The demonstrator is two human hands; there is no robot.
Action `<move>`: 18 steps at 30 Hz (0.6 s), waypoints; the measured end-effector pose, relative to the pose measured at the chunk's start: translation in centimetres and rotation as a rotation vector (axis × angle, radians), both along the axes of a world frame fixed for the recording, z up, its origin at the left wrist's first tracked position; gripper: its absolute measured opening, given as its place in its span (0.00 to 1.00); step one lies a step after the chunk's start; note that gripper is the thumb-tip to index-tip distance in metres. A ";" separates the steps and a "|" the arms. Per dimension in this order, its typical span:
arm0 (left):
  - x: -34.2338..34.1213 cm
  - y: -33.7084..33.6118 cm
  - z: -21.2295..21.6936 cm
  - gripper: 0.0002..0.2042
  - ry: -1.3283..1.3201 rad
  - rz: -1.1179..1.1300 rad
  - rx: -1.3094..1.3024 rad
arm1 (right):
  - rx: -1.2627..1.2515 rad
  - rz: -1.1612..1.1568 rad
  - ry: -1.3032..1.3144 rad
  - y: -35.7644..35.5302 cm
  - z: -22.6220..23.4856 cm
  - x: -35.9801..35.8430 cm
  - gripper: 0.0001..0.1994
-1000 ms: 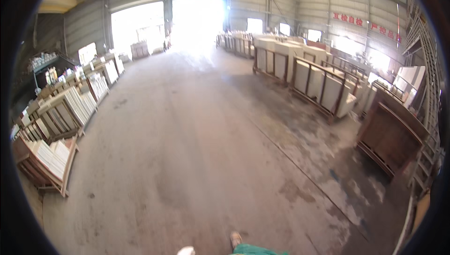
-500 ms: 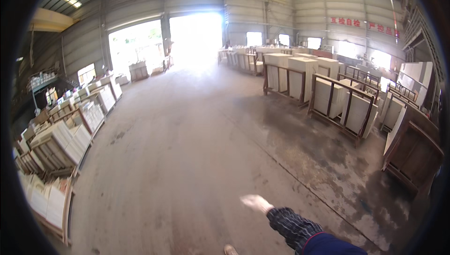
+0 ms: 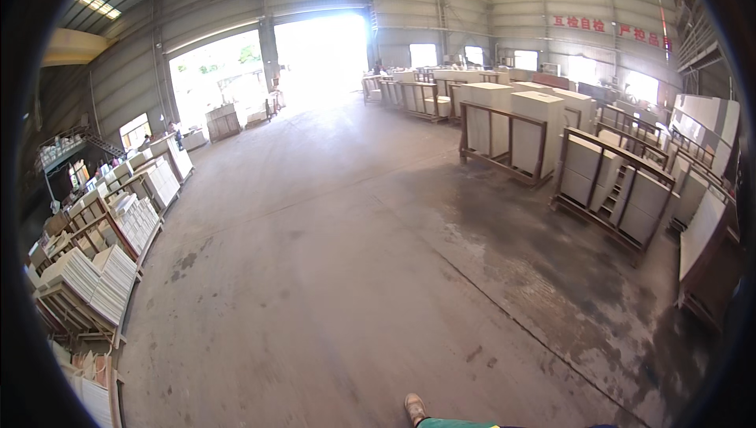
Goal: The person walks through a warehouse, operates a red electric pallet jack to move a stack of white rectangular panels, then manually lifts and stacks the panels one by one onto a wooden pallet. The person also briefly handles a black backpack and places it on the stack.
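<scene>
Neither of my hands shows at this moment. At the lower edge, a light brown shoe (image 3: pixel 415 406) of mine and a strip of green trouser leg (image 3: pixel 453 423) come into the picture. They are over the bare concrete floor (image 3: pixel 315 294) of a large hall. Closest on the right stands a metal rack (image 3: pixel 618 192) with pale slabs upright in it. To the left, several racks hold stacked white slabs (image 3: pixel 110 278).
A row of slab racks (image 3: pixel 504 133) runs back along the right, by a dark wet patch (image 3: pixel 512 223). A crack (image 3: pixel 504 310) crosses the floor. Bright doorways (image 3: pixel 323 58) are at the far end. A wooden crate (image 3: pixel 223 123) stands near them. One person (image 3: pixel 176 136) is far left.
My right hand and its dark striped sleeve have dropped out of the picture at the bottom. The racks on both sides have come nearer as I move forward.
</scene>
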State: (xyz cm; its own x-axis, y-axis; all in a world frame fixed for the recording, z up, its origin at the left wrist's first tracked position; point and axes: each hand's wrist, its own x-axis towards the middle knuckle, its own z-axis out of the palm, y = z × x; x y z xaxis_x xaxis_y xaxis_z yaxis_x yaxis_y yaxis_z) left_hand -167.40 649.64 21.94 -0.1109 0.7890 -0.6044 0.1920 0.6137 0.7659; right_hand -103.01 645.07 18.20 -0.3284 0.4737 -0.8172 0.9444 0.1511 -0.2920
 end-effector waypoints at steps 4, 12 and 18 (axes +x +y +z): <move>-7.3 5.7 -1.2 0.18 0.300 -0.129 -0.025 | 0.186 0.057 0.120 25.1 1.4 -10.7 0.24; -12.2 26.7 7.7 0.22 0.759 -0.444 -0.035 | 0.600 -0.345 0.960 72.8 28.9 -39.5 0.23; -18.9 51.2 5.5 0.14 0.219 -0.020 -0.073 | 0.914 0.180 0.760 86.5 14.3 -40.6 0.23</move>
State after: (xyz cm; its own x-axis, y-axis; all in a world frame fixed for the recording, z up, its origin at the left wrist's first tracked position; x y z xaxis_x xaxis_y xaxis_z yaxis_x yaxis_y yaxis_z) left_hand -186.31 700.81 27.45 -0.2306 0.7474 -0.6231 0.3612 0.6603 0.6584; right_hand -143.66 731.58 32.49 -0.7016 0.6751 0.2282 0.5212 0.7045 -0.4817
